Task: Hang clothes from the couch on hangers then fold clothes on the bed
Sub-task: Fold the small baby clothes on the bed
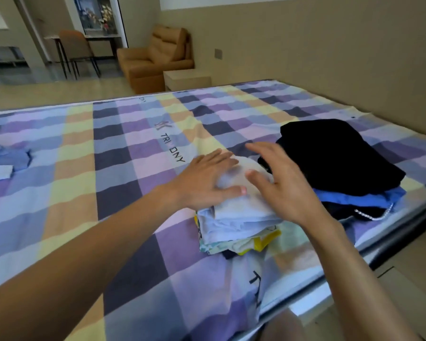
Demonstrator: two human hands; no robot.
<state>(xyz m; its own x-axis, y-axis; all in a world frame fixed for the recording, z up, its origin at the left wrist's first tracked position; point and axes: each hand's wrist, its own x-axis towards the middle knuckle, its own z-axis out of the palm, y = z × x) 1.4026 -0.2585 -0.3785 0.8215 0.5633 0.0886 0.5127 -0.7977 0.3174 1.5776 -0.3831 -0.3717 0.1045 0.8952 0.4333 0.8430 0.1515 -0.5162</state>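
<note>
Bed (123,153), checked sheet in purple, blue and yellow, fills most of frame. Tan couch (155,57) upper centre, beyond the bed's far edge; no clothes seen on it.

Dark clothes pile (335,156), right of centre on the sheet: black piece on top, blue layer beneath, white bead string at its lower edge.

Pale folded stack (241,217), centre frame, just beside the dark pile; yellow-printed pieces at the bottom.

Left hand (204,178): flat, fingers straight, pressing the stack's top piece. Right hand (290,185): fingers spread and relaxed over the same piece, gripping nothing; contact unclear, slight blur.

Loose blue garment (8,156), far left edge, unfolded.
</note>
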